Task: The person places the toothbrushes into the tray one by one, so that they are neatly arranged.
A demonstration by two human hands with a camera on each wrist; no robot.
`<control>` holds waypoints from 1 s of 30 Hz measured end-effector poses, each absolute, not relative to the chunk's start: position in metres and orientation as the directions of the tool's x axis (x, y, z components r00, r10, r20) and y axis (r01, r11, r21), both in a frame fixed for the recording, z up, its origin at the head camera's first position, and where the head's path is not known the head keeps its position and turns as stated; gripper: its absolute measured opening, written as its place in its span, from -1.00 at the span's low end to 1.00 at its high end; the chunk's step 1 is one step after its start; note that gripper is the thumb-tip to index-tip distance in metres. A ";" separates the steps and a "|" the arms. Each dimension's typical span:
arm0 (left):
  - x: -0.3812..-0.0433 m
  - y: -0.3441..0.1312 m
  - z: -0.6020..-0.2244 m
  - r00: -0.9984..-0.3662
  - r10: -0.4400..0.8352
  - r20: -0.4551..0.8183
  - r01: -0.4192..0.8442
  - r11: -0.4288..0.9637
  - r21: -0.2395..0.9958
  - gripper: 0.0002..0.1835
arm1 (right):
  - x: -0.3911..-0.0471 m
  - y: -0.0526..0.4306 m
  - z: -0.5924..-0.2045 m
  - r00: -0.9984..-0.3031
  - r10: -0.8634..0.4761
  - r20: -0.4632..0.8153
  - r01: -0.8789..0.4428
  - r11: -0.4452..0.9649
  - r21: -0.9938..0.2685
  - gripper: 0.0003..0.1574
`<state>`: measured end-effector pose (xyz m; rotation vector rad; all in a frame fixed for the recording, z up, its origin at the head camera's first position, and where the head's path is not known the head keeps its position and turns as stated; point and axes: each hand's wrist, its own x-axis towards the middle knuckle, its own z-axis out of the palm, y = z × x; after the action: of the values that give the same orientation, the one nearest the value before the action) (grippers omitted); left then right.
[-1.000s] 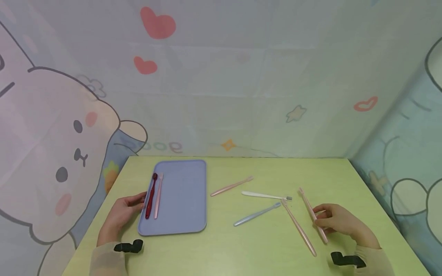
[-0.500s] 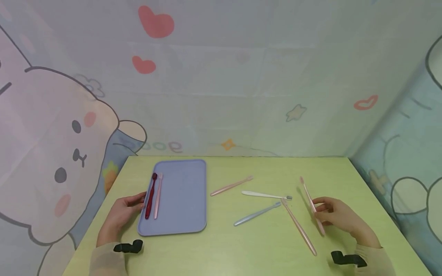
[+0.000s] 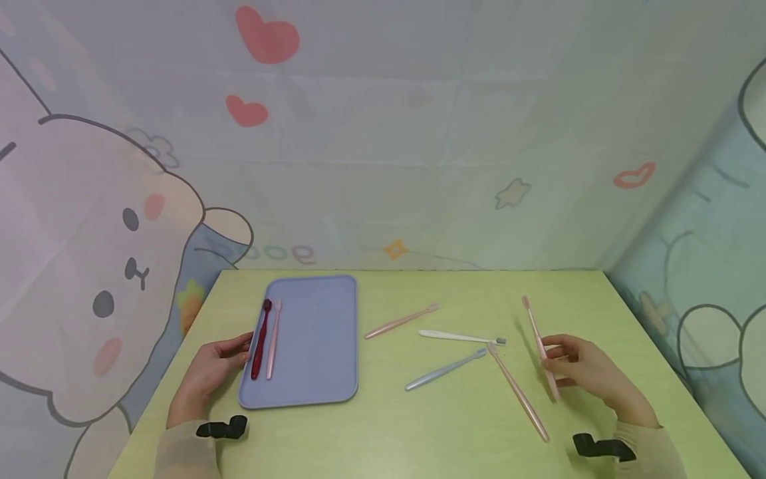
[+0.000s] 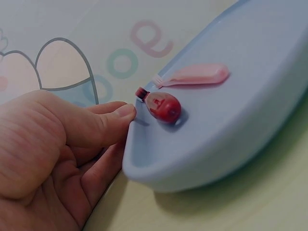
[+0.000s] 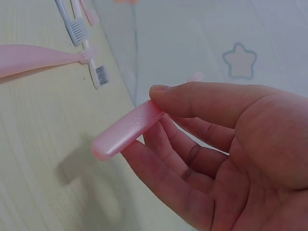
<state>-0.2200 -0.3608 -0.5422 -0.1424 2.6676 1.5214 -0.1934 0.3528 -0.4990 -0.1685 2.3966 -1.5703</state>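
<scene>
My right hand [image 3: 583, 369] pinches a pink toothbrush [image 5: 130, 130] between thumb and fingers. The brush is raised off the table, its head pointing away, and its shadow falls below. On the left, my left hand [image 3: 209, 376] grips the side rim of a blue-violet tray [image 3: 317, 346], with the thumb [image 4: 126, 111] at the rim's edge and the other fingers lower, partly hidden. Inside the tray, a dark red toothbrush [image 3: 260, 342] and a pink toothbrush [image 3: 273, 342] lie side by side near that rim.
Between tray and right hand lie a pink toothbrush [image 3: 401, 321], a white toothbrush [image 3: 457, 337], a light blue toothbrush [image 3: 444, 370] and another pink toothbrush [image 3: 519, 394]. The white, blue and nearer pink brush heads sit close together. A printed curtain [image 3: 383, 146] backs the yellow-green table [image 3: 383, 442].
My right hand has lifted the pink toothbrush from the table and moved slightly away from me with it. The left hand and the tray have stayed in place.
</scene>
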 end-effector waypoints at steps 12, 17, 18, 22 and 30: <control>-0.217 -0.363 -0.541 -0.992 -0.062 -0.112 -0.128 0.492 0.861 -0.45 | -0.199 0.339 -0.497 -0.970 -0.220 -0.106 0.013 0.387 -0.922 -0.24; -0.217 -0.361 -0.541 -0.994 -0.051 -0.098 -0.110 0.503 0.857 -0.45 | -0.200 0.330 -0.498 -0.973 -0.205 -0.108 0.023 0.379 -0.925 -0.23; -0.217 -0.361 -0.541 -0.994 -0.050 -0.095 -0.107 0.505 0.856 -0.45 | -0.200 0.327 -0.498 -0.973 -0.205 -0.106 0.021 0.377 -0.926 -0.22; -0.218 -0.361 -0.543 -0.995 -0.047 -0.085 -0.097 0.514 0.852 -0.46 | -0.203 0.317 -0.497 -0.974 -0.207 -0.093 0.012 0.364 -0.931 -0.22; -0.219 -0.361 -0.542 -0.995 -0.051 -0.088 -0.101 0.510 0.854 -0.46 | -0.208 0.292 -0.502 -0.975 -0.210 -0.074 0.011 0.286 -0.958 -0.24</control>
<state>-0.2194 -0.3607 -0.5416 -0.1355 2.6850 1.5243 -0.2084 0.2918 -0.5017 -0.1851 2.3636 -1.7639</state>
